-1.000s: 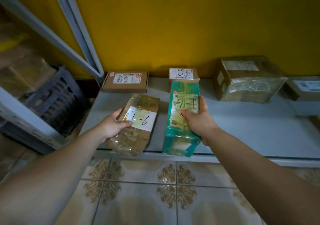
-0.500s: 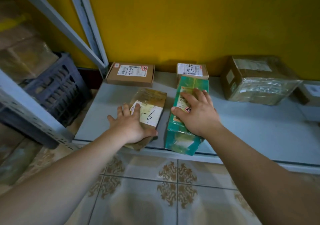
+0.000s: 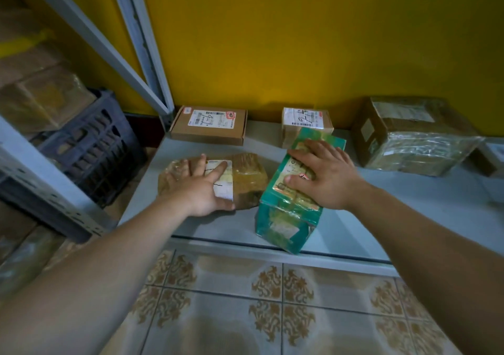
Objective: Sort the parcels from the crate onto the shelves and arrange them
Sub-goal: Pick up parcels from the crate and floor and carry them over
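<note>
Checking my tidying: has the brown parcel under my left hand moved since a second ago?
Yes. The brown parcel went back from the shelf's front edge, which it overhung, and turned sideways.

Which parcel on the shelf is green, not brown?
The green parcel near the front edge of the shelf, with the right hand flat on top. The taped parcel under the left hand and those behind are all brown.

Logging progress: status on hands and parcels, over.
Left hand flat on brown parcel. Right hand flat on green parcel. Both on shelf. Small box close behind green parcel.
</note>
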{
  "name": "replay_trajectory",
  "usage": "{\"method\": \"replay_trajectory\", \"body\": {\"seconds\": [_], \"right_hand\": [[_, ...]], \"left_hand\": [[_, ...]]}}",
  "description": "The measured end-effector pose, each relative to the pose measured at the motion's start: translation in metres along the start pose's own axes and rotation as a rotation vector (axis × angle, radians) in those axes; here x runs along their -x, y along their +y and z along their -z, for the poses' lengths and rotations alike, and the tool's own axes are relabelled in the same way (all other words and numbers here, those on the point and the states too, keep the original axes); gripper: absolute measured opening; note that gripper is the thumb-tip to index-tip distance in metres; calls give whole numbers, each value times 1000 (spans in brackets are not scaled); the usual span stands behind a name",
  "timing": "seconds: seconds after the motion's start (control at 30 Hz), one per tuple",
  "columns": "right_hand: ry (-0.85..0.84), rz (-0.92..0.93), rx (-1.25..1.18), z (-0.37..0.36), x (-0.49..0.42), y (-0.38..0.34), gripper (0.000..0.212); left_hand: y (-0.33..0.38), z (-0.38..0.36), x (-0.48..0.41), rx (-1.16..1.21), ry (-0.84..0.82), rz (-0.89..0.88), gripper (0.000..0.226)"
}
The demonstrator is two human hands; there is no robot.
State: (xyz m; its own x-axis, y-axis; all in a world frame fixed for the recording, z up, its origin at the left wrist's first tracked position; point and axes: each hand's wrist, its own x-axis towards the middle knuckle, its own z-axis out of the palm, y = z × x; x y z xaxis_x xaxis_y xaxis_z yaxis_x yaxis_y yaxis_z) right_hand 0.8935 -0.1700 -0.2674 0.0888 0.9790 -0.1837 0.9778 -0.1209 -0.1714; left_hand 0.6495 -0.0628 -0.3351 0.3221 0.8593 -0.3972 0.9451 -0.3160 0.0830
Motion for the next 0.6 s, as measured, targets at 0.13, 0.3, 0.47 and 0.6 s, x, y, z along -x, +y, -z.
{"method": "replay_trajectory", "body": {"seconds": [0.13, 0.3, 0.47, 0.6], "right_hand": [[80, -109, 0, -10, -3, -6, 74], [125, -239, -3, -10, 10, -6, 75], [79, -280, 77, -7, 0, -16, 77], [88, -186, 156, -1, -19, -21, 83]], "left_hand": [[-23, 3, -5, -72, -13, -72, 100], [-64, 6, -1, -88, -62, -54, 101], [-53, 19, 4, 123, -27, -34, 83], [-23, 2, -1, 128, 103, 42, 78]]}}
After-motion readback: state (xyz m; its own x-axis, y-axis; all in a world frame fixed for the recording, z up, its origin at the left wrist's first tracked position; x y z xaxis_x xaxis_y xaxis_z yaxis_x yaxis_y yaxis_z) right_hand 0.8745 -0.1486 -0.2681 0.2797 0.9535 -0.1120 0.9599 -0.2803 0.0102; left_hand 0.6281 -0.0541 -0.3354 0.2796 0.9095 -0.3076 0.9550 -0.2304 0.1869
